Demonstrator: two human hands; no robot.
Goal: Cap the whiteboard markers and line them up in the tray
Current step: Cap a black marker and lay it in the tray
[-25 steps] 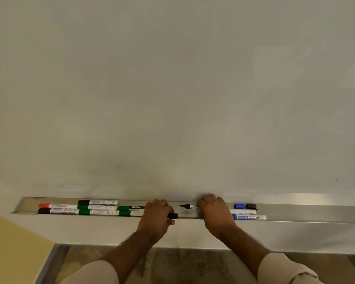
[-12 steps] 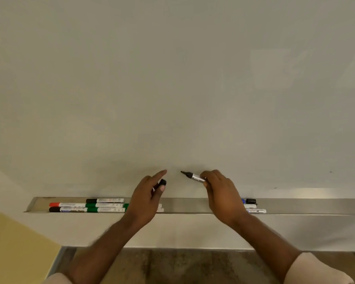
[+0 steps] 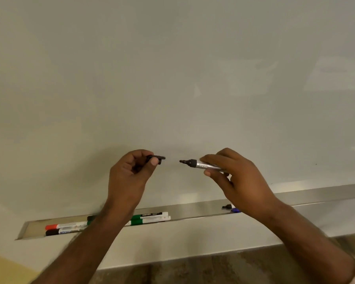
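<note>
Left hand [image 3: 129, 173] grip pinches a black cap [image 3: 157, 158], open end pointing right. Right hand [image 3: 238, 177] grip grasps an uncapped black marker [image 3: 201, 164], tip pointing left at the cap, small gap between them. Both are held in front of the whiteboard [image 3: 172, 68], above the tray [image 3: 193, 210]. Capped markers [image 3: 150, 217] lie at tray left; what looks like loose caps [image 3: 231, 208] sits right, partly hidden.
</note>
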